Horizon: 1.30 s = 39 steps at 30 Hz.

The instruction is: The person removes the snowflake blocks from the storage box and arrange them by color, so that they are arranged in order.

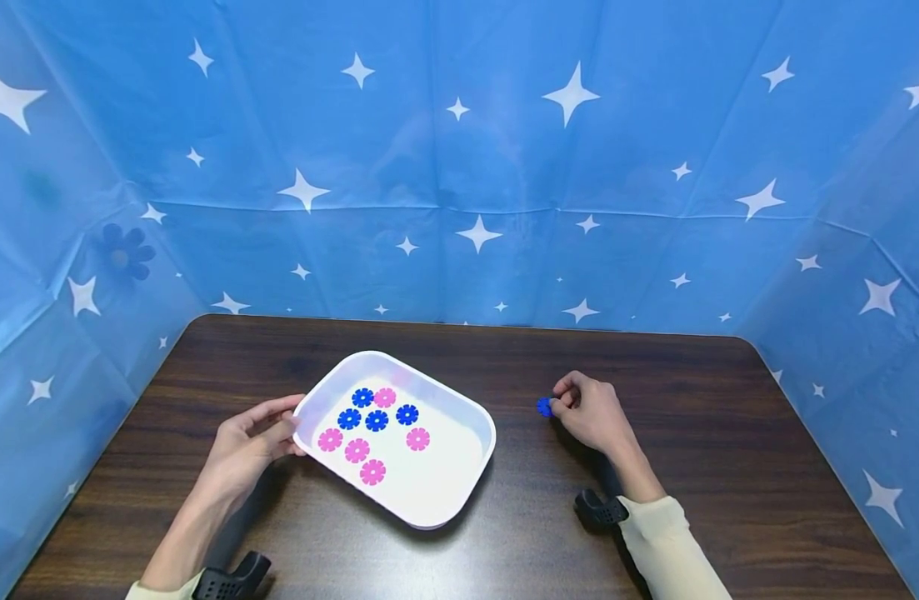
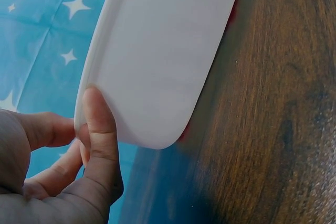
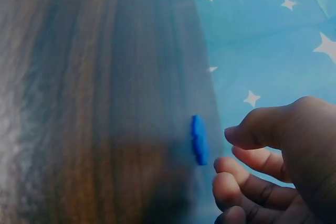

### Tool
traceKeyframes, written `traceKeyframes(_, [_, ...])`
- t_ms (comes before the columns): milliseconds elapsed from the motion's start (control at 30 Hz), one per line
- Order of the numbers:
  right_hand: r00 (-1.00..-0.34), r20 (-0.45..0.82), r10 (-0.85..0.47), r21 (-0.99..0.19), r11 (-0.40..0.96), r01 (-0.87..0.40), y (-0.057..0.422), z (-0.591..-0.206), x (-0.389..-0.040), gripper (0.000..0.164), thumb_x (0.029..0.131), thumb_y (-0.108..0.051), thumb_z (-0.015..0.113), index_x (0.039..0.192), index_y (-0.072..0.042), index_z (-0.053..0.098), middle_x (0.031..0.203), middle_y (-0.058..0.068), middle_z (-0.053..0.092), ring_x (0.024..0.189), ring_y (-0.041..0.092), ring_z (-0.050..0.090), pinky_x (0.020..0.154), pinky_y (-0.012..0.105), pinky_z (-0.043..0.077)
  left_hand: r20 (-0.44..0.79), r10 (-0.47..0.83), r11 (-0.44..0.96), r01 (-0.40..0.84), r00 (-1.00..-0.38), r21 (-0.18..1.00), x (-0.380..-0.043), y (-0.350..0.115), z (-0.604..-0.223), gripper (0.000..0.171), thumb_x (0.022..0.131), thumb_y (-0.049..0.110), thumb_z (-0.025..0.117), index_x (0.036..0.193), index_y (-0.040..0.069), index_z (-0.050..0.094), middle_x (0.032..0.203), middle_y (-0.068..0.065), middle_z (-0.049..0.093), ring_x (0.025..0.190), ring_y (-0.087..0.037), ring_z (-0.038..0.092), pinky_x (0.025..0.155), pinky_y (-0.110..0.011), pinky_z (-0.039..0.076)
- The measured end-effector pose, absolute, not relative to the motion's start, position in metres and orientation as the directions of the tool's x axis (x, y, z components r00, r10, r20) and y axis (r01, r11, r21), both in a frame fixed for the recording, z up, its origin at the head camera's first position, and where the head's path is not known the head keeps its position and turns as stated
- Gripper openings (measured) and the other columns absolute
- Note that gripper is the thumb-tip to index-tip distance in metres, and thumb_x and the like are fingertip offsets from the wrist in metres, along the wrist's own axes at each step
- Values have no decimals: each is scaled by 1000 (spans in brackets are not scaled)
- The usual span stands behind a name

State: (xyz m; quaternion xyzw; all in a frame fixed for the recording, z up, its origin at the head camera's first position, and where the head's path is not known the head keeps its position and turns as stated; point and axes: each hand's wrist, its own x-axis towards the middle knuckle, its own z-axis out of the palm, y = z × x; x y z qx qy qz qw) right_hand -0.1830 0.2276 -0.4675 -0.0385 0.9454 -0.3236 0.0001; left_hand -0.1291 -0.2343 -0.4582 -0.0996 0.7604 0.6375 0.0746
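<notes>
the left hand (image 1: 237, 450) clamps thumb and fingers on the rim of a white rectangular plastic tray (image 1: 437, 479); the right hand (image 1: 592, 412) curves loosely, thumb and fingertips apart, just beside a blue notched plastic disc (image 1: 544, 407) on the dark wood-grain table (image 1: 699, 417).

Pale sleeves, black wrist units and bare hands are what we see of the person.
We find a cream-yellow right sleeve (image 1: 672, 546), plain and softly creased, and just a sliver of a matching left sleeve (image 1: 159, 592). By each cuff we see a matte black unit, the left unit (image 1: 230, 579) dotted with small holes and rising to a rounded lobe, the right unit (image 1: 600, 508) similarly rounded. We see the left hand (image 1: 242, 446) and right hand (image 1: 590, 412) uncovered.
</notes>
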Motion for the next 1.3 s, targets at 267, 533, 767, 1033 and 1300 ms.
traceKeyframes(267, [-991,47,-124,-635,762,-125,218,-452,-179,19,94,-16,71,110,-6,67,84,2,63,69,16,56,62,27,45,-232,-52,161,-238,-971,958,-129,-235,-459,46,104,13,59,147,0,50,120,-9,55,95,-14,65,80,-23,63])
traceKeyframes(533, [-968,139,-208,-632,734,-248,200,-430,-174,21,92,-15,73,111,-8,68,90,1,65,76,14,59,68,28,49,-234,-59,163,-240,-971,957,-129,-234,-460,46,103,12,60,147,0,50,118,-8,56,92,-13,66,79,-24,63])
traceKeyframes(767, [-936,215,-278,-622,700,-350,181,-414,-169,31,90,-17,76,119,-12,66,100,4,67,84,17,64,76,36,57,-235,-61,163,-242,-970,956,-130,-234,-460,47,103,12,60,147,1,50,115,-5,56,90,-11,66,79,-24,63])
traceKeyframes(1033, [-893,253,-373,-620,646,-445,152,-403,-164,39,88,-18,78,125,-15,64,110,5,67,100,25,67,83,41,60,-223,-58,175,-230,-973,957,-129,-234,-458,45,104,12,59,147,1,51,116,-7,55,91,-13,66,79,-24,63])
traceKeyframes(1300, [-872,186,-452,-654,605,-453,121,-401,-161,49,88,-23,80,133,-15,61,125,8,65,112,28,64,90,44,60,-227,-59,173,-234,-972,957,-130,-233,-458,45,104,11,58,147,2,51,116,-8,55,93,-14,66,79,-24,63])
